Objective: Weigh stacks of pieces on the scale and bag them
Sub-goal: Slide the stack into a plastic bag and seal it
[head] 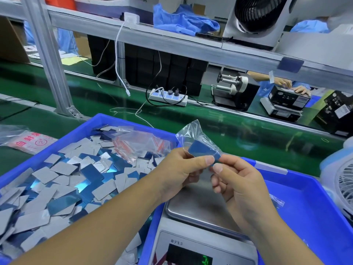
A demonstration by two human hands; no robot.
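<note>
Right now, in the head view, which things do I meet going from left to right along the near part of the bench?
Blue tray of loose pieces → left hand → small clear bag with a blue stack → right hand → blue tray on the right → white fan.

Two blue bins [133, 122], one scale [200, 211], two hands [181, 169], one held bag [198, 140].

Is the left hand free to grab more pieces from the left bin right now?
Probably not yet: the left hand is pinching the small clear bag together with the right hand. The loose pieces lie uncovered just beside it.
</note>
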